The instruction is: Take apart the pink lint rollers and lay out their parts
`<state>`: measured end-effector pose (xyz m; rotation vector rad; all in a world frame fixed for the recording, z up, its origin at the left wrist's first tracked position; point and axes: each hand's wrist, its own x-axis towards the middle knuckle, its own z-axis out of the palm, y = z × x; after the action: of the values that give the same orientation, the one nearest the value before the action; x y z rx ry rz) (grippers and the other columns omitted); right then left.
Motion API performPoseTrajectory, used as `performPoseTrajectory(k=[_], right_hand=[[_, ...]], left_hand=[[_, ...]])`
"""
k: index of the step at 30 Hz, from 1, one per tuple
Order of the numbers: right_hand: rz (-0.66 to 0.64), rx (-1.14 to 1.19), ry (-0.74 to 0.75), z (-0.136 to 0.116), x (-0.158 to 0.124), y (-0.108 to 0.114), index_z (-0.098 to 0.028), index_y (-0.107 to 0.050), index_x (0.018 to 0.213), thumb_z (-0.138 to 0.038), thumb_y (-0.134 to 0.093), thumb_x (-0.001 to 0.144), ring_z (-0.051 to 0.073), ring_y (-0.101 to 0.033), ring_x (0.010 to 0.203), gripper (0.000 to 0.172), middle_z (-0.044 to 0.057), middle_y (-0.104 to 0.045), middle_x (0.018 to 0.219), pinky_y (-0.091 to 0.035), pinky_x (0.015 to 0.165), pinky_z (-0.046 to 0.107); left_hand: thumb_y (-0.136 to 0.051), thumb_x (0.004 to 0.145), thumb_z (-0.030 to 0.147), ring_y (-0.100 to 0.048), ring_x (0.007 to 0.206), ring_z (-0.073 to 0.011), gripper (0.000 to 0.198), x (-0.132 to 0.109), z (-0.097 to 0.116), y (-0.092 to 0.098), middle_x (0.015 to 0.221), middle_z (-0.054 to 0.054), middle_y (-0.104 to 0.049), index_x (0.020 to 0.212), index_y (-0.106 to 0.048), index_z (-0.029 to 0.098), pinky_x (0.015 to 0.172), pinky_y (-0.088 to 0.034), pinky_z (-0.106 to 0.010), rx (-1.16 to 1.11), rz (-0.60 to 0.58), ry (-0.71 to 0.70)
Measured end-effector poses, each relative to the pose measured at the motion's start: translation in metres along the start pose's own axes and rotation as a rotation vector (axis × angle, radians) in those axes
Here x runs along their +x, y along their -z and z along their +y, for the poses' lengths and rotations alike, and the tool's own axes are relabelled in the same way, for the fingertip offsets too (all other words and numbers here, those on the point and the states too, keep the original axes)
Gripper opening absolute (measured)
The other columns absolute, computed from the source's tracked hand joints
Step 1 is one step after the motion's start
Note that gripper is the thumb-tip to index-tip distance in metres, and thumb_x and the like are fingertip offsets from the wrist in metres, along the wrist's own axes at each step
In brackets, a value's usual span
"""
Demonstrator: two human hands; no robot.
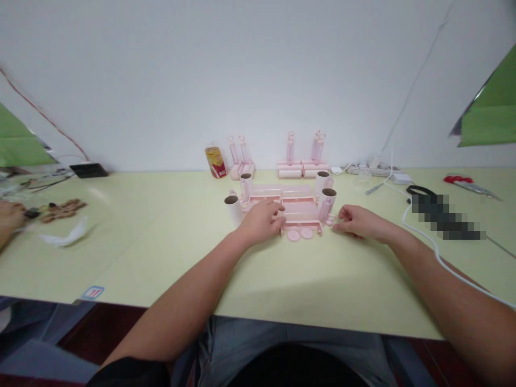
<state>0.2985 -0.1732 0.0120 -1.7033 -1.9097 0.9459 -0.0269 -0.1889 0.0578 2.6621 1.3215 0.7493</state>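
Note:
My left hand (261,221) lies over the left end of a pink plastic tray (301,224), thumb and fingers apart. It hides part of the tray and a white tube behind it. My right hand (358,221) is at the right side, fingers loosely curled and a gap at the thumb, its tips beside a small pink part (330,220). Two pink discs (300,234) lie flat in front of the tray. More pink trays (298,201) stand behind. White paper tubes (231,210) with brown insides stand upright on both sides, several in all.
At the wall stand a yellow-red bottle (216,161) and pink assembled pieces (290,169) with upright rods. To the right are a power strip (373,167), red-handled scissors (470,184) and a white cable (419,231). Another person's hand (10,217) is at far left, near brown pieces (62,210).

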Motion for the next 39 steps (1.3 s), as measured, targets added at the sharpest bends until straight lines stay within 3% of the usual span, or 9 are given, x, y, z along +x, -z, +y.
performPoseTrajectory(k=[4,9,11,15,20,26,30,39], right_hand=[[-0.073,-0.077,0.085,-0.01,-0.01,0.008,-0.019,-0.046,0.066,-0.056,-0.067,0.075,0.008,-0.033,0.048,0.043,-0.005,-0.041,0.054,-0.021,0.045,0.023],[-0.524,0.057,0.228,-0.035,-0.03,-0.011,-0.02,-0.042,0.066,-0.057,-0.062,0.08,0.007,-0.029,0.049,0.045,-0.008,-0.035,0.055,-0.022,0.046,0.022],[-0.628,0.067,0.259,-0.044,-0.036,-0.023,-0.02,-0.043,0.068,-0.055,-0.062,0.08,0.007,-0.03,0.049,0.042,-0.008,-0.036,0.056,-0.022,0.045,0.022],[-0.657,0.064,0.329,-0.052,-0.042,-0.036,-0.019,-0.044,0.068,-0.048,-0.061,0.083,0.007,-0.03,0.051,0.036,-0.008,-0.035,0.057,-0.023,0.046,0.021],[-0.656,0.045,0.34,-0.052,-0.044,-0.033,-0.019,-0.048,0.073,-0.039,-0.059,0.085,0.008,-0.033,0.052,0.025,-0.007,-0.038,0.058,-0.024,0.046,0.02],[-0.569,0.013,0.365,-0.053,-0.045,-0.036,-0.018,-0.058,0.086,-0.03,-0.06,0.083,0.009,-0.038,0.055,0.012,-0.005,-0.044,0.064,-0.028,0.047,0.02],[-0.521,0.018,0.347,-0.053,-0.045,-0.038,-0.019,-0.061,0.093,-0.032,-0.059,0.085,0.009,-0.041,0.054,0.015,-0.005,-0.045,0.065,-0.029,0.047,0.02],[-0.542,0.057,0.291,-0.057,-0.048,-0.038,-0.018,-0.061,0.105,-0.036,-0.056,0.088,0.008,-0.041,0.048,0.025,-0.006,-0.045,0.062,-0.03,0.043,0.02]], left_hand=[[-0.056,0.087,0.034,-0.056,0.068,-0.0173,0.025,-0.004,0.012,-0.004,0.078,-0.005,-0.066,0.103,-0.067,0.019,0.063,-0.037,-0.026,-0.074,-0.094,0.066],[-0.055,0.087,0.033,-0.05,0.061,-0.0124,0.02,-0.01,0.031,-0.011,0.069,-0.001,-0.061,0.087,-0.069,0.018,0.057,-0.032,-0.022,-0.293,-0.201,-0.015],[-0.056,0.087,0.034,-0.046,0.059,-0.011,0.021,-0.013,0.038,-0.016,0.065,0.001,-0.057,0.085,-0.069,0.017,0.055,-0.03,-0.022,-0.378,-0.241,-0.024],[-0.058,0.085,0.035,-0.043,0.055,-0.0089,0.021,-0.018,0.05,-0.022,0.061,0.003,-0.052,0.083,-0.067,0.016,0.051,-0.028,-0.021,-0.506,-0.375,-0.026],[-0.062,0.082,0.033,-0.046,0.055,-0.0084,0.019,-0.021,0.053,-0.024,0.063,0.003,-0.054,0.089,-0.068,0.017,0.051,-0.032,-0.02,-0.557,-0.585,-0.048],[-0.062,0.083,0.037,-0.047,0.058,-0.0091,0.025,-0.018,0.047,-0.023,0.065,0.003,-0.054,0.097,-0.069,0.018,0.051,-0.032,-0.02,-0.557,-0.59,-0.049],[-0.062,0.083,0.037,-0.045,0.057,-0.0089,0.025,-0.017,0.045,-0.023,0.064,0.003,-0.052,0.096,-0.069,0.017,0.052,-0.031,-0.02,-0.582,-0.577,-0.047],[-0.061,0.085,0.036,-0.045,0.06,-0.0082,0.03,-0.017,0.042,-0.026,0.069,0.003,-0.053,0.106,-0.068,0.016,0.055,-0.031,-0.02,-0.593,-0.609,-0.05]])
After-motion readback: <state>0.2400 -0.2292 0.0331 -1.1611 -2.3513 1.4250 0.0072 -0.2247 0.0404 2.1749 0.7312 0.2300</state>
